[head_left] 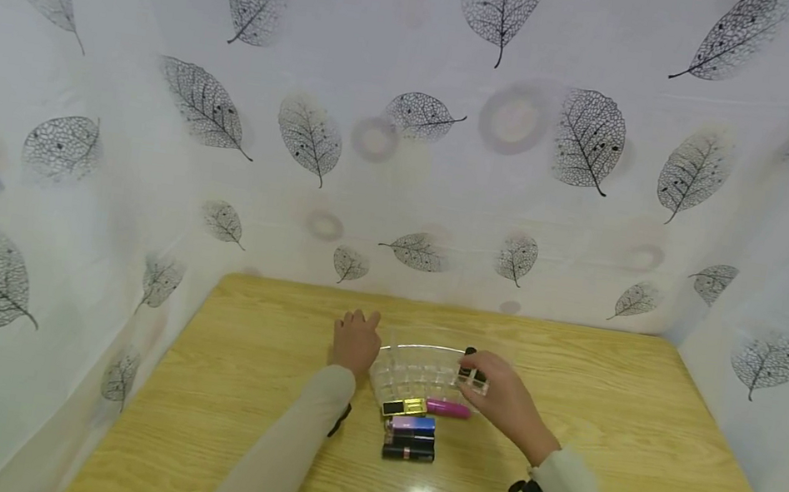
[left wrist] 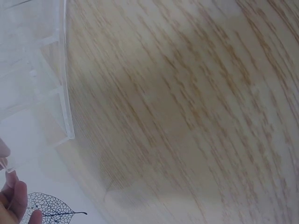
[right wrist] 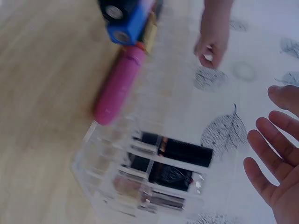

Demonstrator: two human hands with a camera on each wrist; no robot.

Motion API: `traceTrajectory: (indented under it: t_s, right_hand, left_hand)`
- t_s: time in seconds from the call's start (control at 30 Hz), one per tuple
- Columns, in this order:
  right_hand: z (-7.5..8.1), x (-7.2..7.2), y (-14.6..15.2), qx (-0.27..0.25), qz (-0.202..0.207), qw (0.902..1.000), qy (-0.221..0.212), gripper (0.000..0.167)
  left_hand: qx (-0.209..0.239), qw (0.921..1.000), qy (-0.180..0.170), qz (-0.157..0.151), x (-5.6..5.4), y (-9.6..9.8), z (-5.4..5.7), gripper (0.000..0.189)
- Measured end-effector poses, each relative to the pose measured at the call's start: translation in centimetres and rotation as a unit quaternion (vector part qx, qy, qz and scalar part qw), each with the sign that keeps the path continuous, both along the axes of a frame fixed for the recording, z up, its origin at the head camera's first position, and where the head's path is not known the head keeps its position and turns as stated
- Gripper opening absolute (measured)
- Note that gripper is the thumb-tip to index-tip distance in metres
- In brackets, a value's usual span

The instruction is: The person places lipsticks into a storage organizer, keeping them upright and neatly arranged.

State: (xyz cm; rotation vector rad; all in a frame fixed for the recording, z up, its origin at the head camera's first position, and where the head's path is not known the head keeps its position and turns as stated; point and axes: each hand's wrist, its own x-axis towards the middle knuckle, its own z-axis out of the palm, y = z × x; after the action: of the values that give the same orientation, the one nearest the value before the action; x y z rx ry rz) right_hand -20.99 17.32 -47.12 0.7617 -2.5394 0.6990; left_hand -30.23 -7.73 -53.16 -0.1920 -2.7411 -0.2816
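A clear plastic lipstick organizer (head_left: pixel 415 371) with many small compartments sits mid-table. At its far left corner my left hand (head_left: pixel 356 343) pinches the edge; in the left wrist view some fingers (left wrist: pixel 17 198) show beside that corner. My right hand (head_left: pixel 506 392) is over the organizer's right end. In the right wrist view its fingers (right wrist: pixel 275 144) are spread and hold nothing, apart from the lipsticks. Standing in the compartments there are a black lipstick with a copper band (right wrist: pixel 187 153), a black square-sided lipstick (right wrist: pixel 169 177) and a clear-and-silver tube (right wrist: pixel 163 200).
In front of the organizer lie a magenta tube (head_left: pixel 447 408), a gold-and-black lipstick (head_left: pixel 405 406), a blue-purple tube (head_left: pixel 412 423) and black lipsticks (head_left: pixel 408 453). The wooden table (head_left: pixel 227 416) is bounded by a leaf-printed sheet (head_left: pixel 431 201) at the back and sides.
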Motion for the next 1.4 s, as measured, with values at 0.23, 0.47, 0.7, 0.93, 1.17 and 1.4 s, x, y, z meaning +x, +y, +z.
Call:
traceTrajectory:
  t_s: [0.23,0.47,0.7,0.93,1.17,1.4]
  right_hand:
    - [-3.0,1.3,-1.1,0.054,0.022,0.9981,-0.017,0.030]
    - [-5.5,1.1,-1.5,0.102,0.039,0.9940,-0.004,0.024]
    - [-6.0,0.8,-1.7,0.129,0.035,0.9910,-0.010,0.019]
    - [-6.6,0.4,-1.8,0.165,0.023,0.9860,0.000,0.016]
    - [-7.1,0.4,-1.8,0.180,0.005,0.9837,0.008,0.013]
    - [-7.8,0.6,-1.0,0.184,0.000,0.9825,-0.029,0.013]
  left_hand:
    - [-0.004,0.9999,-0.012,0.002,0.2,0.1,0.3,0.021]
    - [0.014,0.9989,-0.045,0.000,0.4,0.1,0.7,0.029]
    - [0.014,0.9994,-0.031,0.002,0.2,0.0,0.4,0.027]
    - [0.011,0.9997,-0.022,0.003,0.0,0.1,0.1,0.023]
    - [0.005,0.9997,-0.024,0.006,0.0,0.2,-0.1,0.025]
    - [0.001,0.9999,-0.015,0.006,0.0,0.1,0.0,0.025]
